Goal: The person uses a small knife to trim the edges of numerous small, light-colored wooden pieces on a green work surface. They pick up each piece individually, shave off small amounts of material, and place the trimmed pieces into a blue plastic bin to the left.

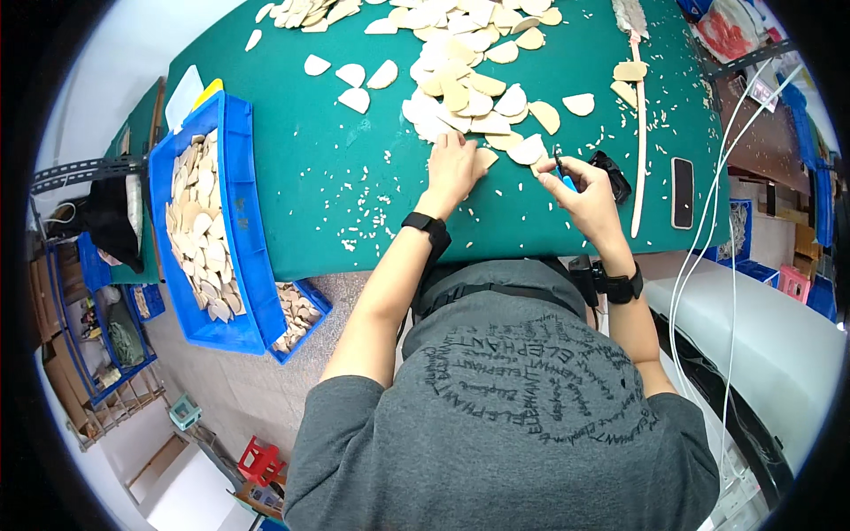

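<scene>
My left hand (pixel 450 173) is at the near edge of the pile, its fingers closed on a pale half-round piece (pixel 484 161) that sticks out to the right of the fingertips. To its right, my right hand (pixel 588 196) grips small nippers with blue handles (pixel 567 181); their dark jaws point up and away from me. Many similar cream half-round pieces (pixel 453 75) are heaped beyond my hands on a green tabletop (pixel 328 186). One pale piece (pixel 528 150) lies just left of the nippers. Small whitish trimmings (pixel 372 212) are scattered over the green surface.
A blue crate (pixel 252 221) full of half-round pieces stands at the table's left, with a smaller blue crate (pixel 320 305) below it. At the right lie a crumpled black thing (pixel 611 173), a long-handled brush (pixel 639 150) and a phone (pixel 682 193). White cables (pixel 708 212) hang beyond.
</scene>
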Motion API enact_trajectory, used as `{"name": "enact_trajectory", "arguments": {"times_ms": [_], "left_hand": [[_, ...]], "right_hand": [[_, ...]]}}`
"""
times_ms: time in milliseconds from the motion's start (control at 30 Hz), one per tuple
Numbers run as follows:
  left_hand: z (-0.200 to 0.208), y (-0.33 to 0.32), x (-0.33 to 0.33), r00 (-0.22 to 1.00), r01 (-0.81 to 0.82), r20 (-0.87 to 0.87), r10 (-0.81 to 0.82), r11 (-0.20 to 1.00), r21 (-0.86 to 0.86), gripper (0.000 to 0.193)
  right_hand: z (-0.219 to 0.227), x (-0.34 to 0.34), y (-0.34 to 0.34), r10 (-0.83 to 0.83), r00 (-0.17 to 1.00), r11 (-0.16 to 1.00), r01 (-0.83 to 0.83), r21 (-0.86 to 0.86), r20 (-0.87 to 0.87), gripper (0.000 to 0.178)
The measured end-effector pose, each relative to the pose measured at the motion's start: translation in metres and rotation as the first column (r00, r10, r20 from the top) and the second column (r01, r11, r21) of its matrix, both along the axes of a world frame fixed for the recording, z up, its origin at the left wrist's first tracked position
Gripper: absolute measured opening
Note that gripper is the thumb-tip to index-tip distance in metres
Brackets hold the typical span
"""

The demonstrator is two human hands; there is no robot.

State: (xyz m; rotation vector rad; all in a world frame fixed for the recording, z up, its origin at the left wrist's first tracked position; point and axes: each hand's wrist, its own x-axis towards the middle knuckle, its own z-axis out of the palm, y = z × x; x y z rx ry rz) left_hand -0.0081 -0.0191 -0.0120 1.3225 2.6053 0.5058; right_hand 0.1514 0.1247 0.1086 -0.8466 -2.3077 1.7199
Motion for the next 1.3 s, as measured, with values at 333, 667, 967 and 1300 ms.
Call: {"name": "enact_trajectory", "arguments": {"times_ms": [333, 667, 967, 1300], "left_hand": [[0.067, -0.011, 0.021, 0.185, -0.658, 0.962, -0.199, 0.702, 0.272, 0.044], [0.136, -0.03, 0.044, 0.2, -0.755, 0.957, -0.212, 0.588, 0.288, 0.027], [0.138, -0.041, 0.045, 0.26, -0.762, 0.945, -0.2, 0.558, 0.327, 0.025], [0.139, -0.051, 0.039, 0.324, -0.741, 0.929, -0.18, 0.562, 0.367, 0.024]], "right_hand": [[-0.008, 0.005, 0.001, 0.066, 0.998, 0.996, -0.067, 0.059, 0.018, 0.021], [0.008, -0.022, -0.022, 0.172, 0.985, 0.984, -0.172, 0.056, -0.002, 0.026], [0.012, -0.031, -0.038, 0.165, 0.985, 0.982, -0.159, 0.102, -0.05, 0.027], [0.019, -0.04, -0.047, 0.188, 0.982, 0.966, -0.181, 0.187, -0.021, 0.025]]}}
